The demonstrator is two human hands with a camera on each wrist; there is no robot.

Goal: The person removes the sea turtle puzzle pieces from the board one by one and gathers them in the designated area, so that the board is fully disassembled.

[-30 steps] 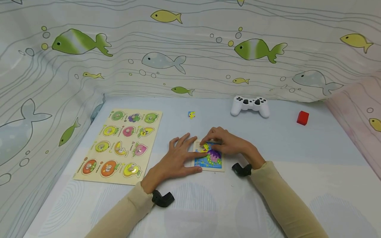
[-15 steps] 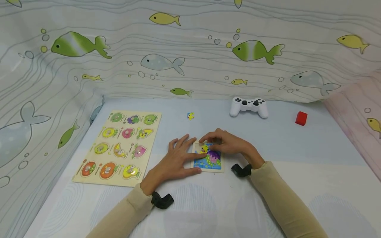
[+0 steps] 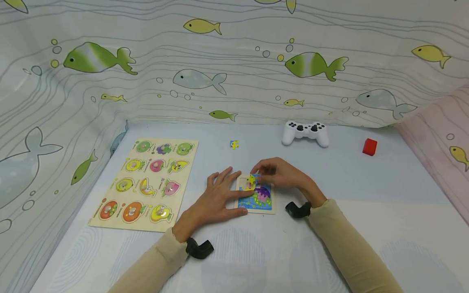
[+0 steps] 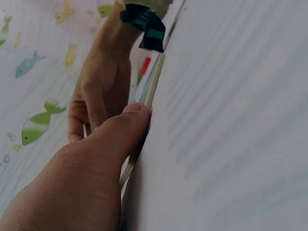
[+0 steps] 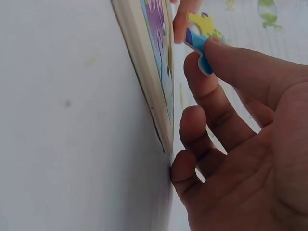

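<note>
My right hand pinches a yellow and blue jigsaw piece between thumb and index finger. In the head view, this piece stands tilted above the upper part of a small wooden jigsaw puzzle. Bare wood shows in the puzzle's upper left corner; a purple and blue picture fills much of the rest. Fingers spread, my left hand lies at the puzzle's left side, its index finger stretched over the picture. In the left wrist view, the left thumb touches the puzzle's edge. Another small yellow and blue piece lies behind the puzzle.
To the left lies a wooden fruit peg board with several knobbed pieces. A white game controller rests at the back, with a red block farther right. Fish-patterned cloth rises behind the table.
My right fingers have lifted the piece out of the puzzle's upper left and shifted slightly right, baring wood there. The left hand has stayed in place.
</note>
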